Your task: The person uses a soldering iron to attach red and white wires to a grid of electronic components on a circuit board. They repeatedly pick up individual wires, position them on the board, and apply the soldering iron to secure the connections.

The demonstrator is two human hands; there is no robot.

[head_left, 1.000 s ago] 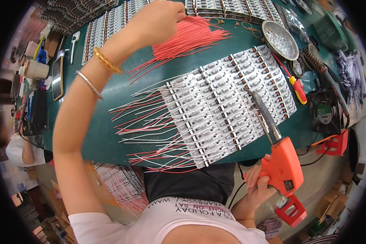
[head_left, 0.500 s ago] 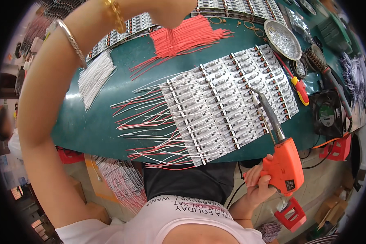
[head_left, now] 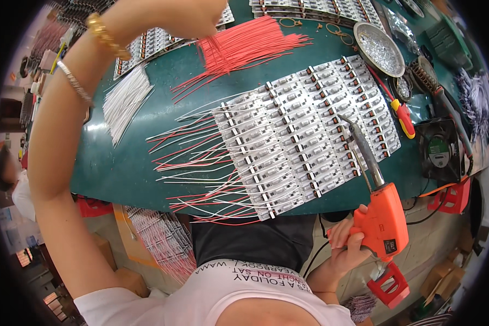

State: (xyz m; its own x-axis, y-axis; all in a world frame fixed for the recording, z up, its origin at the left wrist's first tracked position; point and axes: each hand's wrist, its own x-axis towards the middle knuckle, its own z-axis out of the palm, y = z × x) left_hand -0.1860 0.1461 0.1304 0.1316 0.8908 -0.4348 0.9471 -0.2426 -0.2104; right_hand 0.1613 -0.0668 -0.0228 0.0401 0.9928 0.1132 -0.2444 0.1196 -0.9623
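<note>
My right hand [head_left: 346, 244] is wrapped round the handle of an orange soldering gun [head_left: 384, 223]. Its bent metal tip [head_left: 348, 120] points over a panel of small white circuit boards [head_left: 309, 144]. Red and white wires [head_left: 193, 163] stick out from the panel's left side. At the top, my left hand [head_left: 193, 17] is closed over the left end of a pile of red wires [head_left: 260, 41], with some red strands hanging from its fingertips; the back of the hand partly hides them. A bundle of white wires [head_left: 126, 103] lies to the left.
Right of the panel lie a red-and-yellow screwdriver [head_left: 404, 120], a round metal dish of silvery bits [head_left: 379, 50], a black fan [head_left: 439, 151] and another iron in a coil holder [head_left: 424, 79]. More board panels [head_left: 320, 10] are stacked at the back. A person [head_left: 21, 190] is at far left.
My left hand has moved left along the red wire pile, drawing some red strands with it. The right hand and the soldering gun have barely moved.
</note>
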